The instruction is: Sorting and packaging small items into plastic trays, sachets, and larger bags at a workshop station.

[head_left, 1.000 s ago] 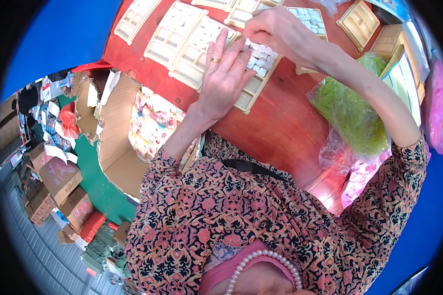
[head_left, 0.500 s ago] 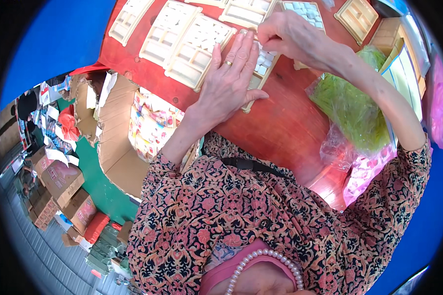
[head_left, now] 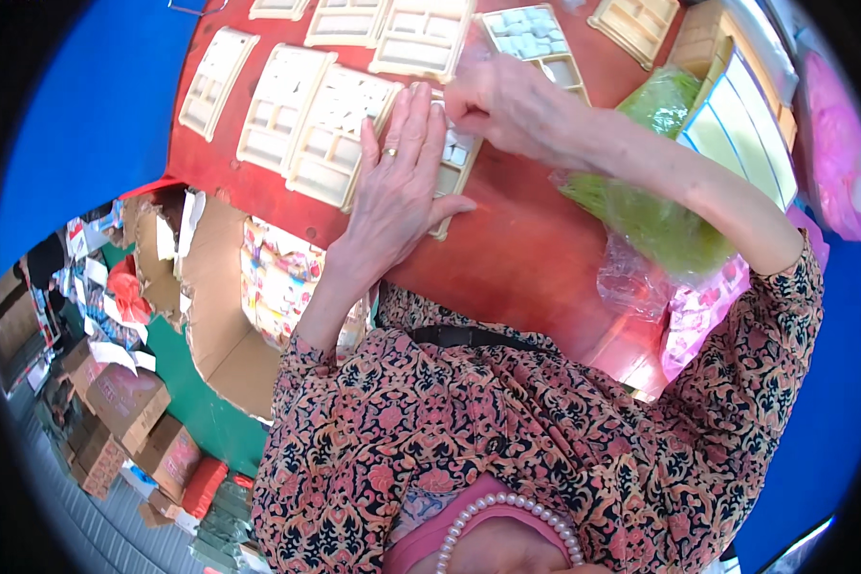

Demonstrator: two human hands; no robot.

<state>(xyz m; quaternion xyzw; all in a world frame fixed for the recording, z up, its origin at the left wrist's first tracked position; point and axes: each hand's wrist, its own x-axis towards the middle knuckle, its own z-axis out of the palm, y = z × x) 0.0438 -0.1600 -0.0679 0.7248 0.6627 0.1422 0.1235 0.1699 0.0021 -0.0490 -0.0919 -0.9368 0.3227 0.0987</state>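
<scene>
My left hand (head_left: 402,177) lies flat over a cream compartment tray (head_left: 442,228), fingers stretched out and thumb spread to the right. Small pale pieces (head_left: 459,150) show in that tray between my two hands; the rest of it is covered. My right hand (head_left: 507,105) is closed at the tray's far right side, its fingertips curled in. Whatever it may be pinching is hidden. Just left of my left hand is another cream tray (head_left: 320,180), with small white pieces in its far part. One more such tray (head_left: 266,148) adjoins it.
Further trays (head_left: 218,81) stand on the red table (head_left: 536,258), one (head_left: 562,75) filled partly with pale blue blocks. Green material in clear plastic (head_left: 670,215) lies right, under my right forearm. An open cardboard box (head_left: 225,306) stands at the table's left edge.
The whole view has shifted, so trays and hands sit further left and the trays lower. Both hands stay at the same tray, the right one still closed.
</scene>
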